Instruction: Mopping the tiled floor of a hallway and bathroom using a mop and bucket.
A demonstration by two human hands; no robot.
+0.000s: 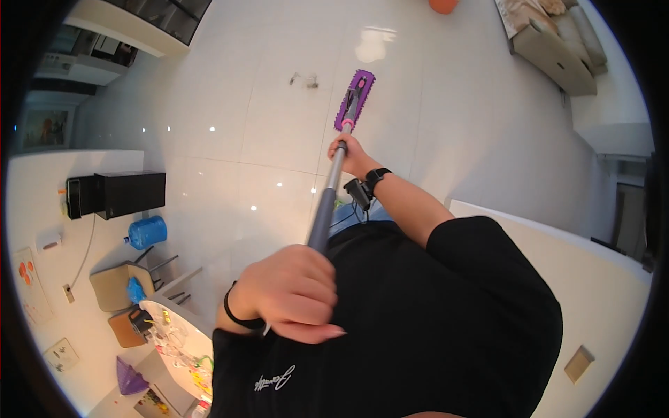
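Observation:
A flat mop lies head-down on the pale tiled floor, its purple fringed pad (361, 87) ahead of me. The grey mop pole (323, 216) slants from the pad up toward my chest. My left hand (296, 292), with a black band at the wrist, is closed around the upper end of the pole, close to my black shirt. Farther down, my right hand (353, 156) wraps round the thin silver part of the pole, not far above the pad. A black watch sits on that wrist. A dark smudge (305, 81) marks the floor left of the pad.
A sofa (557, 63) stands at the far right, an orange container (443, 5) at the top edge. On the left are a black dispenser (131, 194), a blue water bottle (146, 232), a chair (118, 287) and a cluttered table (182, 324). A white half-wall (529, 221) runs along the right.

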